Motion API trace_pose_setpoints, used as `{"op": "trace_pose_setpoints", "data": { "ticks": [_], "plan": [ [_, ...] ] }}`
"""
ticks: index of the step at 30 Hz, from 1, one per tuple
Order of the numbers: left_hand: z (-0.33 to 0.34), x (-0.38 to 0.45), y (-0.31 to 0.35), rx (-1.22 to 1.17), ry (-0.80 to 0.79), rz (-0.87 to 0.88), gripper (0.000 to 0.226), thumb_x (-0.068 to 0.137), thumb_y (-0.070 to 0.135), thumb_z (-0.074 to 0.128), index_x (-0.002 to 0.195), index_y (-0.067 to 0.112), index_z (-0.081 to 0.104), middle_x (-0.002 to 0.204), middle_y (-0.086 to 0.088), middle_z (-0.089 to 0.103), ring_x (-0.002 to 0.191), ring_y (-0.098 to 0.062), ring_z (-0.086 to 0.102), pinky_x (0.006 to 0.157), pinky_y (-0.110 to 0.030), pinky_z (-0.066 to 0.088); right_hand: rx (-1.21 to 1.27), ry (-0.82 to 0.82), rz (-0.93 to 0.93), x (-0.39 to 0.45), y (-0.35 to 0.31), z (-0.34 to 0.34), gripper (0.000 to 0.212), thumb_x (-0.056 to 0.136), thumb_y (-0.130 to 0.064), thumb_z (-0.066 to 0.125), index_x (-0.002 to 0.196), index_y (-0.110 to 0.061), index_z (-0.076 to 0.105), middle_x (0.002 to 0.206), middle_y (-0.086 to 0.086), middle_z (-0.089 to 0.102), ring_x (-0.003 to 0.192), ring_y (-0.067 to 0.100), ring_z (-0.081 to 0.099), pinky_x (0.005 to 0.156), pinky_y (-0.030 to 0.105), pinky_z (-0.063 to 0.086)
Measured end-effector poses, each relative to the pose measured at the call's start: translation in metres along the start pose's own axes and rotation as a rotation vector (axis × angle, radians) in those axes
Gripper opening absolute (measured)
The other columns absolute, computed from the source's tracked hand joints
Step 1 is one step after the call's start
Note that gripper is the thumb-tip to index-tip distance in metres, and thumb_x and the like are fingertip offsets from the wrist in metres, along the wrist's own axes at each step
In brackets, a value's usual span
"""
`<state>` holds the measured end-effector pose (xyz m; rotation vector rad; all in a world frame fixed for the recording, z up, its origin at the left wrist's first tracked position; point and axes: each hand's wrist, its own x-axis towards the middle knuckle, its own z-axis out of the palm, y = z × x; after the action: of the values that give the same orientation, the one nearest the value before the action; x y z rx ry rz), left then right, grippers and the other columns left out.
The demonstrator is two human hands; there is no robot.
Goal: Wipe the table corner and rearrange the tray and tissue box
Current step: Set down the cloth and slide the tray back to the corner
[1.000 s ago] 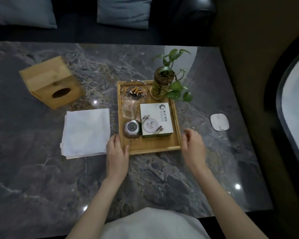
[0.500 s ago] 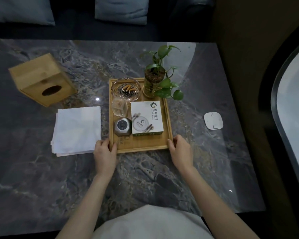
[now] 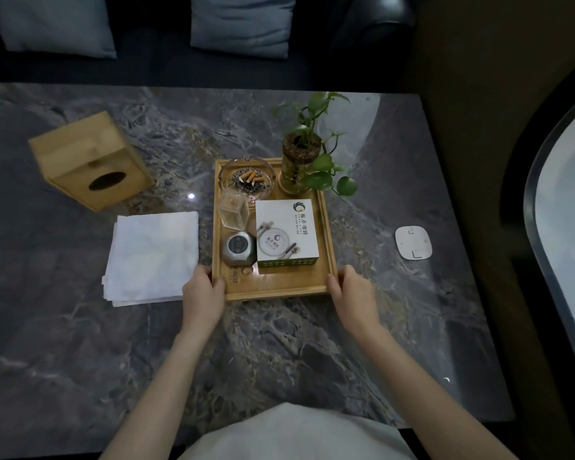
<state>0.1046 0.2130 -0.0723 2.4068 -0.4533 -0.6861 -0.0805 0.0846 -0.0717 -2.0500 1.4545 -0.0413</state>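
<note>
I see my left hand [image 3: 202, 293] and right hand [image 3: 352, 293] each closed over a near corner of the tray [image 3: 276, 288], a shallow rectangular bamboo piece with a low raised rim, sitting on the glossy veined grey marble table [image 3: 279, 353]. Between and beyond my hands it carries a glass ashtray [image 3: 248, 180], a potted plant [image 3: 304, 164] and a white printed box [image 3: 287, 232]. Just left of my left hand lies a folded white cloth [image 3: 153, 257]; farther beyond it sits the tilted wooden tissue box [image 3: 90, 161].
</note>
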Motion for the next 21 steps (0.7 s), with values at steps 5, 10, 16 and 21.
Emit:
{"op": "trace_pose_setpoints", "data": {
  "ticks": [5,10,16,21],
  "plan": [
    [0.001,0.009,0.001,-0.184,-0.052,-0.163,0.042,0.094,0.030,0.040,0.119,-0.001,0.054,0.121,-0.022,0.058,0.112,-0.037,0.051,0.093,-0.040,0.039,0.362,-0.074,0.205,0.010,0.004,0.002,0.025,0.088,-0.023,0.053,0.107,-0.010,0.060,0.102,0.007,0.066,0.092,0.022,0.061,0.085,0.038,0.051],
    [0.005,0.011,0.012,-0.149,-0.064,-0.153,0.055,0.097,0.038,0.026,0.118,-0.005,0.054,0.123,-0.024,0.056,0.115,-0.038,0.048,0.098,-0.040,0.035,0.598,-0.205,0.341,0.025,-0.006,-0.003,0.027,0.094,-0.033,0.041,0.099,-0.013,0.058,0.098,0.005,0.058,0.088,0.021,0.056,0.072,0.042,0.056],
    [0.010,0.018,0.008,-0.017,-0.011,-0.121,0.061,0.096,0.042,0.021,0.108,-0.003,0.060,0.113,-0.026,0.062,0.105,-0.040,0.054,0.092,-0.044,0.040,0.525,-0.177,0.368,0.042,-0.019,0.001,0.043,0.095,-0.041,0.037,0.110,-0.008,0.060,0.110,0.010,0.061,0.096,0.022,0.053,0.089,0.035,0.040],
    [0.013,0.015,0.013,0.048,0.044,-0.127,0.066,0.096,0.045,0.016,0.104,-0.002,0.061,0.109,-0.025,0.063,0.102,-0.040,0.055,0.087,-0.042,0.042,0.398,-0.089,0.360,0.046,-0.023,0.011,0.049,0.097,-0.042,0.029,0.104,-0.005,0.060,0.093,0.005,0.053,0.084,0.019,0.046,0.076,0.032,0.033]
  ]
}}
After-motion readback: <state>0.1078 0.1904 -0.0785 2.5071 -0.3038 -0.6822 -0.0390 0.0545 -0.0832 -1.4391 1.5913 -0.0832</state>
